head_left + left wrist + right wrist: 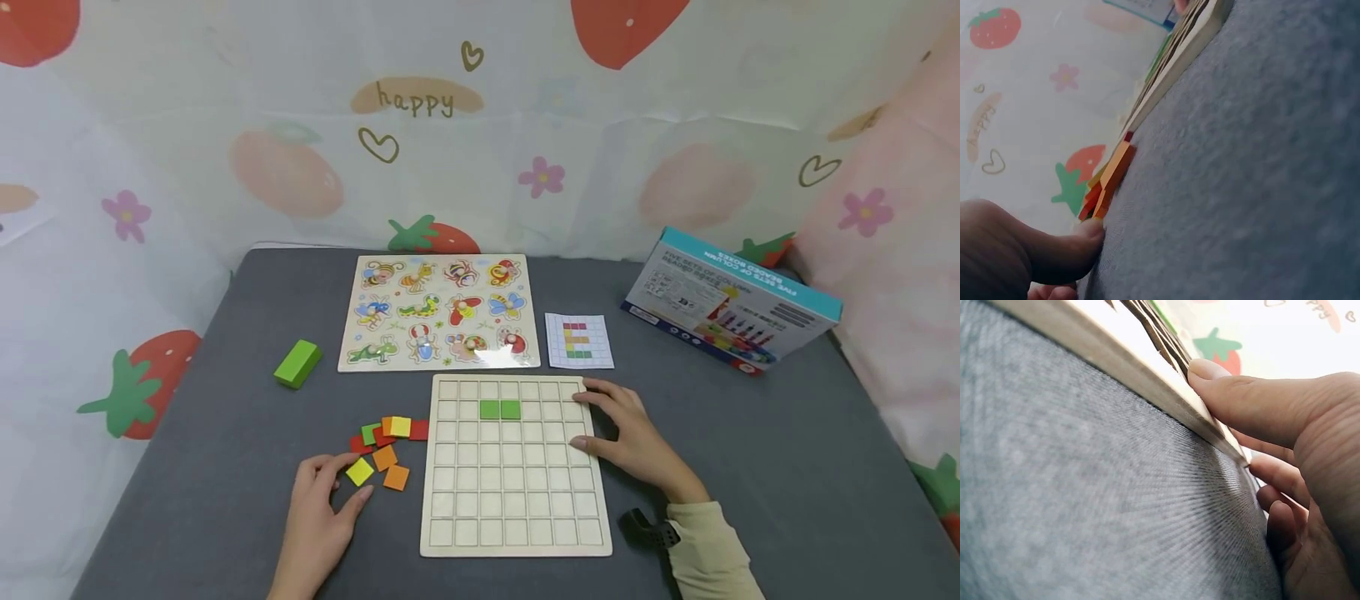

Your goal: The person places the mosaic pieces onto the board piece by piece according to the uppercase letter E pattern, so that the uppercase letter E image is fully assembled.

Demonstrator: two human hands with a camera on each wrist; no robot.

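Note:
In the head view my left hand (318,508) is beside a small heap of coloured square tiles. A yellow tile (360,472) lies flat between its spread thumb and index finger; the thumb looks slightly apart from it. Close by are orange tiles (396,477), red tiles (418,430) and a green tile (370,434). My right hand (626,433) rests its thumb and fingertips on the right edge of a pale wooden grid board (517,552). Two green tiles (499,409) sit side by side in the board's second row. From the right wrist, the thumb (1210,372) lies over the board's rim.
Behind the board lie an insect picture puzzle (438,333) and a pattern card (579,342) with coloured squares. A blue-and-white box (731,300) stands at the back right. Further left is a green block (297,364). Grey cloth (225,467) covers the table.

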